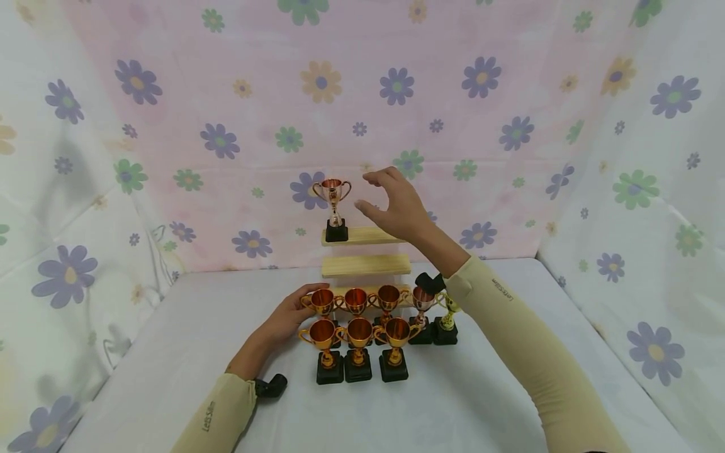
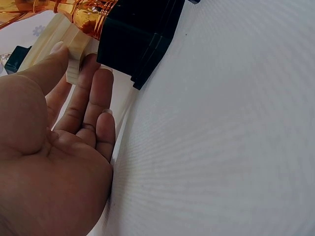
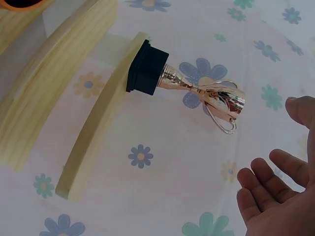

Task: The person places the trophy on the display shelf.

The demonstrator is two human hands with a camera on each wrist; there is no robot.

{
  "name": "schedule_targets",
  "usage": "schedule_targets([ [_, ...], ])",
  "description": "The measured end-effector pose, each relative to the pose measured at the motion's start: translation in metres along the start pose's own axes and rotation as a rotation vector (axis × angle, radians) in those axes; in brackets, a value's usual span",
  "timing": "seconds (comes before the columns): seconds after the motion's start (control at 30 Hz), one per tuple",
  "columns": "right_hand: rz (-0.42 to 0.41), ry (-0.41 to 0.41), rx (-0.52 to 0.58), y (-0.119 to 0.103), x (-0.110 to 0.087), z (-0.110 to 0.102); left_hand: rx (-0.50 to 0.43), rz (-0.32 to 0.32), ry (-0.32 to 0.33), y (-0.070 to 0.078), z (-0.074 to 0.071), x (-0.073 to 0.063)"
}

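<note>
A flowered cloth (image 1: 362, 56) hangs across the back and sides of the frame, and a white tabletop (image 1: 170, 365) fills the lower part. At the centre stands a stepped wooden rack (image 1: 365, 266), its planks running left to right.

The rose-gold trophy (image 1: 331, 190) is on the rack's top plank, at its left end, just above the middle of the head view. It lies to the left of the right hand (image 1: 396, 204), clearly the nearer of the two; a gap of cloth shows between them. That hand is empty, thumb and fingers spread wide in a C that faces the trophy's cup.

The trophy's long axis is upright: black base down on the wood, mouth of the cup up, one handle out to each side, the right one towards the hand. In the right wrist view the same axis runs across the frame, base at left, mouth pointing right.

The left hand (image 1: 289, 311) is lower left of centre, beside the gold trophies (image 1: 359, 330) grouped before the rack. Its thumb touches a plank's end, with fingers behind and below; whether it pinches the wood, I cannot tell.
</note>
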State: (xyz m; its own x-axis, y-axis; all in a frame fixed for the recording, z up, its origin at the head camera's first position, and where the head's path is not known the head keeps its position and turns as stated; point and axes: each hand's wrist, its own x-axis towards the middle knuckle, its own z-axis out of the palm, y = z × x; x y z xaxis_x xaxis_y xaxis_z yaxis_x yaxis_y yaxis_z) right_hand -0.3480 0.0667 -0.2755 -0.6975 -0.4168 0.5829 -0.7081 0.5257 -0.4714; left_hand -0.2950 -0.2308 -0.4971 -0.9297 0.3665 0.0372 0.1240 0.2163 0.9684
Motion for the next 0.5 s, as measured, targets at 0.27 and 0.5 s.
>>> schedule_targets([
  [0.27,-0.024,0.004,0.041,0.004,-0.024,-0.010,0.008,-0.004,0.003,0.001,0.001,0.000],
  [0.5,-0.036,0.004,0.060,0.007,-0.048,-0.018,-0.017,-0.009,0.008,0.000,0.001,0.000],
])
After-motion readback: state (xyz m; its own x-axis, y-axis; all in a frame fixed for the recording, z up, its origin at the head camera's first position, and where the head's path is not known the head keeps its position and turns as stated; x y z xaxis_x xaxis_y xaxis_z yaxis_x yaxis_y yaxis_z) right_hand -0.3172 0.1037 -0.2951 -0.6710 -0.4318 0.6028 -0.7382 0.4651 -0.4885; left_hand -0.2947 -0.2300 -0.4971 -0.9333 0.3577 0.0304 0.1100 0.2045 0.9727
